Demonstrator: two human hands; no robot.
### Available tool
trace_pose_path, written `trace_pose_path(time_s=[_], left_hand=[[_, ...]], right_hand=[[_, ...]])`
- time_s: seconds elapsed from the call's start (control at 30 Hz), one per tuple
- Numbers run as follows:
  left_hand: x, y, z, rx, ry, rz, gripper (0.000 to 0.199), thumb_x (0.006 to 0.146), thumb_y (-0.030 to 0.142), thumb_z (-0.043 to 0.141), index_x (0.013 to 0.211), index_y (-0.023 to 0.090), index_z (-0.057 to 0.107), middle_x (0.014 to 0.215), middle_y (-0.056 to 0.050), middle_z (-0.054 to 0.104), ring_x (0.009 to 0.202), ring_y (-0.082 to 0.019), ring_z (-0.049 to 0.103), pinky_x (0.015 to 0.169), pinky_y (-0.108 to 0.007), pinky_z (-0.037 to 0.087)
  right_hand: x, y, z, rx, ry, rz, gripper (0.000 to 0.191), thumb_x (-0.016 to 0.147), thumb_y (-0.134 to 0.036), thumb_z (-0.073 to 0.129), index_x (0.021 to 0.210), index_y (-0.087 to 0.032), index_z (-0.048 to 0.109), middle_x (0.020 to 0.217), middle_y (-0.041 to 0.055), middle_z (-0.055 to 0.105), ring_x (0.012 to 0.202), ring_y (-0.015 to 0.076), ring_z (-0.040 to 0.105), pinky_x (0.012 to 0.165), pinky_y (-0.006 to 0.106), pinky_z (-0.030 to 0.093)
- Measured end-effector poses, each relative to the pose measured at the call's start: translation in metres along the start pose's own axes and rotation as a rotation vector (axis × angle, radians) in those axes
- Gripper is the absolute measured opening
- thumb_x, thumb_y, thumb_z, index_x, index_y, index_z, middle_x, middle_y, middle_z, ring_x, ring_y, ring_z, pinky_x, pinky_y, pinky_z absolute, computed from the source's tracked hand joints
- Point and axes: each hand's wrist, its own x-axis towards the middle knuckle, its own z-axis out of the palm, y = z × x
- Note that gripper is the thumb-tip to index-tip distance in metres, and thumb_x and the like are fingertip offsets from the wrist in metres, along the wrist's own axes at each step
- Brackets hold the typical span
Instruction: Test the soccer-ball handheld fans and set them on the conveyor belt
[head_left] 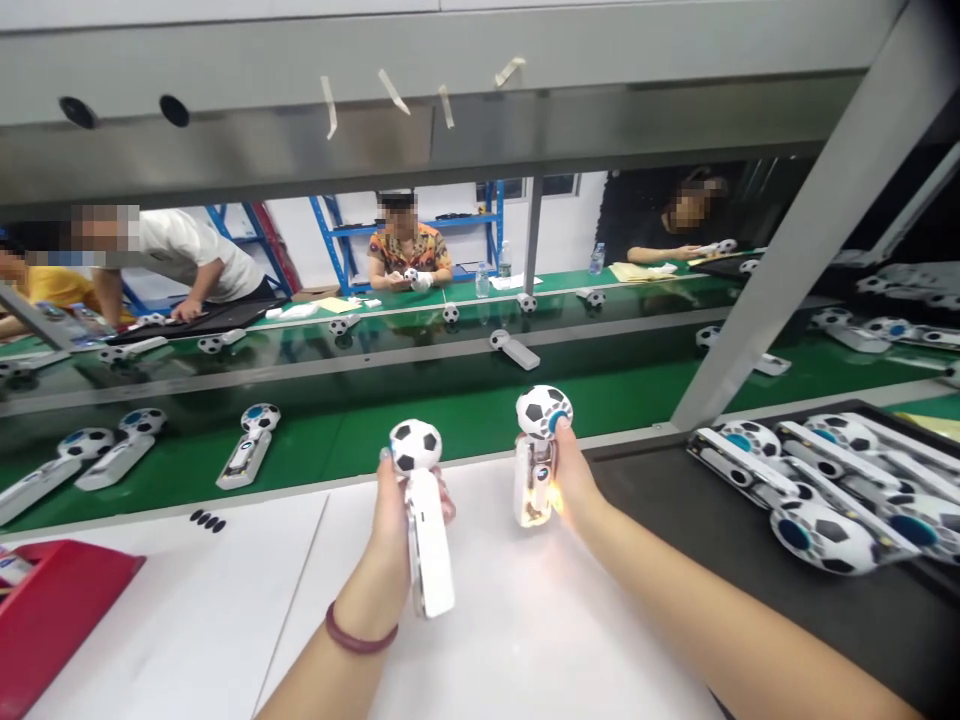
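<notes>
Handle [436, 575] looks the safest place for holding, I judge from my distant seat. I see the left hand [391, 512] grasping one football-topped device [429, 520] just below its ball [416, 445]; the right hand [576, 478] grasps another device [526, 478], thumb near its ball. Both are above the white tabletop [517, 640]. I expect them light and stiff, balls perhaps slippery; the second one's uncovered inside [541, 472] seems fragile, so I would press only its sides.

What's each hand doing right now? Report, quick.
Left hand: closed, holding a white football-headed device.
Right hand: closed, holding a second football-headed device, thumb against its ball end.
</notes>
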Motion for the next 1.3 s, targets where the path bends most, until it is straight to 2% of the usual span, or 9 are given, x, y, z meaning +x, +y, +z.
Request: trace_pose_path(time_s=[0.13,0.3,0.4,0.5,0.57,0.67,0.8,1.0,1.3], left_hand=[[0.012,0.012,-0.01,0.127,-0.009,0.129,0.049,0.079,0.058,0.04,0.079,0.012,0.058,0.057,-0.005,0.059,0.05,-0.015,0.055,0.047,-0.025,0.045],[0.036,0.002,-0.037,0.366,0.139,0.49,0.056,0.063,0.058,0.062,0.102,0.021,0.05,0.077,-0.002,0.064,0.069,-0.02,0.061,0.056,-0.027,0.047],[0.039,-0.011,-0.052,0.498,0.003,0.33,0.063,0.05,0.044,0.078,0.099,0.019,0.05,0.079,-0.005,0.064,0.071,-0.022,0.062,0.062,-0.03,0.048],[0.035,-0.019,-0.061,0.519,-0.114,0.122,0.052,0.057,0.044,0.075,0.093,0.016,0.051,0.078,-0.007,0.064,0.065,-0.021,0.061,0.059,-0.031,0.049],[0.033,-0.021,-0.064,0.414,-0.131,0.088,0.046,0.063,0.045,0.07,0.094,0.017,0.049,0.077,-0.006,0.063,0.06,-0.018,0.059,0.054,-0.03,0.048],[0.03,-0.02,-0.065,0.273,-0.177,0.068,0.037,0.069,0.037,0.066,0.095,0.019,0.047,0.076,-0.004,0.061,0.06,-0.016,0.058,0.057,-0.029,0.048],[0.028,-0.016,-0.064,0.229,-0.266,0.037,0.039,0.068,0.025,0.065,0.101,0.021,0.045,0.084,-0.003,0.06,0.071,-0.018,0.06,0.079,-0.042,0.049],[0.028,-0.015,-0.066,0.261,-0.308,0.022,0.044,0.064,0.022,0.07,0.102,0.022,0.048,0.088,-0.003,0.059,0.075,-0.019,0.06,0.089,-0.049,0.043],[0.03,-0.015,-0.067,0.331,-0.225,0.006,0.042,0.063,0.021,0.07,0.099,0.022,0.05,0.09,-0.004,0.06,0.079,-0.02,0.06,0.085,-0.046,0.047]], right_hand=[[-0.004,0.005,-0.003,-0.027,-0.153,-0.079,0.059,0.057,-0.062,0.067,0.095,-0.019,0.054,0.089,0.0059,0.065,0.085,0.023,0.061,0.072,0.031,0.047],[0.0,0.002,-0.007,-0.184,-0.288,-0.096,0.047,0.057,-0.045,0.074,0.091,-0.023,0.051,0.094,0.0004,0.061,0.09,0.0175,0.057,0.078,0.027,0.045],[0.001,0.003,-0.009,-0.434,-0.417,0.015,0.043,0.057,-0.032,0.076,0.092,-0.022,0.052,0.091,0.0003,0.061,0.087,0.0164,0.057,0.073,0.026,0.047],[-0.002,0.01,-0.005,-0.637,-0.443,0.254,0.038,0.063,-0.032,0.071,0.092,-0.019,0.052,0.081,0.0029,0.062,0.073,0.0178,0.059,0.056,0.026,0.047],[-0.006,0.017,-0.001,-0.577,-0.41,0.342,0.039,0.065,-0.037,0.07,0.091,-0.019,0.048,0.074,0.0027,0.061,0.068,0.0186,0.06,0.051,0.026,0.046],[-0.01,0.022,0.004,-0.355,-0.331,0.362,0.043,0.065,-0.04,0.07,0.092,-0.021,0.042,0.07,-0.0009,0.059,0.065,0.0172,0.061,0.053,0.027,0.047],[-0.011,0.01,0.005,-0.205,-0.217,0.376,0.047,0.063,-0.032,0.072,0.098,-0.024,0.041,0.08,-0.0011,0.059,0.073,0.0187,0.062,0.058,0.03,0.049],[-0.008,-0.008,0.003,-0.085,-0.318,0.354,0.048,0.059,-0.02,0.071,0.097,-0.025,0.043,0.082,-0.0009,0.058,0.077,0.0199,0.061,0.063,0.032,0.049],[-0.009,0.0,0.0,-0.085,-0.422,0.34,0.057,0.062,-0.02,0.07,0.107,-0.026,0.036,0.084,0.0004,0.06,0.078,0.0203,0.061,0.065,0.033,0.048]])
